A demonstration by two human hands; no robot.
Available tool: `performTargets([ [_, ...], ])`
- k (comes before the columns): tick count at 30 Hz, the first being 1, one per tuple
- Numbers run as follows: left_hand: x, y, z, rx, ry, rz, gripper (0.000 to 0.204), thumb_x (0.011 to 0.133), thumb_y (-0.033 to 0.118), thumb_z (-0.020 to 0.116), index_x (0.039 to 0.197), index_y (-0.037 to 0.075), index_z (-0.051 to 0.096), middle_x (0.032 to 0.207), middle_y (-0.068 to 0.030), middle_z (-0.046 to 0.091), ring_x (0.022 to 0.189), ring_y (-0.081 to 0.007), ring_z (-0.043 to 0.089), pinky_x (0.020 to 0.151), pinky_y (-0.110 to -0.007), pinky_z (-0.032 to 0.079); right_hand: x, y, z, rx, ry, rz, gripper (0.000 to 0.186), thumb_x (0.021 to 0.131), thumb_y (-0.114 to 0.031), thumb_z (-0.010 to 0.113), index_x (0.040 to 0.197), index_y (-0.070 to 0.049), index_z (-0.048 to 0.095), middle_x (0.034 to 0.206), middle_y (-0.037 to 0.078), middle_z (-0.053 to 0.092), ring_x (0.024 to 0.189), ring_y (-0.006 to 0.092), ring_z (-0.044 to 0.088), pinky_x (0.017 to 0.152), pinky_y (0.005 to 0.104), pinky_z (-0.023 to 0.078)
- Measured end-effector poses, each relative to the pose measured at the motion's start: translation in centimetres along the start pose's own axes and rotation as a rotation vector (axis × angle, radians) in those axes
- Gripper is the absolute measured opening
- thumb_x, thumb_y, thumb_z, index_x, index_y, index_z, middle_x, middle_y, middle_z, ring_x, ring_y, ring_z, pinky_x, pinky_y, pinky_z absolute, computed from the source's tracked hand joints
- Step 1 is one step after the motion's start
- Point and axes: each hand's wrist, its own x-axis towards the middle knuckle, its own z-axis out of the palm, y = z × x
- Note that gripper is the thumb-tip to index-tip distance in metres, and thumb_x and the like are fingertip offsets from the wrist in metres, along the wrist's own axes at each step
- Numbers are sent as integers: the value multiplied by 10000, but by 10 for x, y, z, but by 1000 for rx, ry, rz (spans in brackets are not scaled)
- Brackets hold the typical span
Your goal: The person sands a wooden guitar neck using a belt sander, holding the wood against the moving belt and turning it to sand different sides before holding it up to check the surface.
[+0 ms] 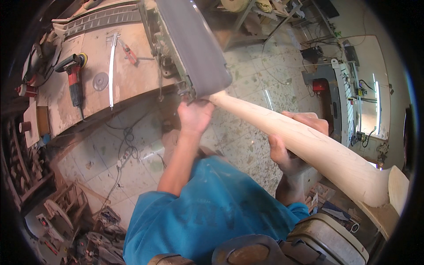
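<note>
A long, pale wooden piece (282, 128), shaped like a furniture leg, slants from the belt sander down to the lower right. Its narrow end meets the underside of the grey sanding belt (201, 48) at the machine's rounded end. Wrapped round the middle of the wood is my right hand (302, 141), thumb on the near side and fingers over the far side. My left hand (196, 115) is at the narrow tip, close under the belt's end. Its fingers are partly hidden by the sander and the wood. The wide end flares into a block at the right.
On the workbench (92, 48) at the left lie a red and black angle grinder (75, 79), a grey disc (100, 81), a caliper (113, 57) and a red-handled tool (128, 54). A cable (126, 132) trails over the tiled floor. Wood scraps are heaped at the lower left.
</note>
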Motion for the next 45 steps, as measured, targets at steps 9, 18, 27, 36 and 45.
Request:
performTargets([
  [9, 12, 14, -22, -11, 189, -14, 584, 1068, 451, 281, 1329, -39, 461, 1365, -214, 496, 1275, -359, 500, 1127, -534, 404, -1, -6, 11, 36, 9, 102, 528, 709, -215, 826, 1097, 18, 555, 990, 143, 646, 884, 239, 624, 782, 357, 507],
  [18, -8, 2, 10, 26, 24, 6, 626, 1066, 470, 241, 1365, -37, 454, 1374, -219, 499, 1219, -347, 528, 1116, -531, 407, -7, -9, -2, -30, 32, 34, 488, 727, -210, 803, 1072, 22, 548, 967, 144, 660, 869, 217, 611, 773, 331, 504],
  [27, 10, 14, -2, 76, 190, 3, 695, 1050, 551, 244, 1350, -42, 448, 1366, -217, 503, 1199, -330, 525, 1104, -526, 413, -19, 6, 13, 61, 71, 61, 486, 720, -171, 814, 1082, 11, 545, 984, 123, 646, 862, 211, 604, 761, 340, 496],
  [36, 18, 17, -1, 113, 138, -1, 652, 1047, 490, 266, 1398, -33, 432, 1452, -215, 457, 1289, -369, 480, 1109, -524, 397, -27, 9, 10, 83, 12, -36, 515, 703, -172, 827, 1093, 9, 542, 985, 106, 640, 860, 205, 599, 769, 341, 495],
  [45, 20, 32, -40, 69, -151, -100, 573, 1042, 453, 390, 1349, -19, 497, 1372, -178, 552, 1256, -351, 535, 1101, -465, 431, -56, 19, 18, 139, 102, 75, 506, 737, -200, 797, 1104, 6, 515, 1033, 138, 626, 912, 218, 593, 841, 364, 485],
])
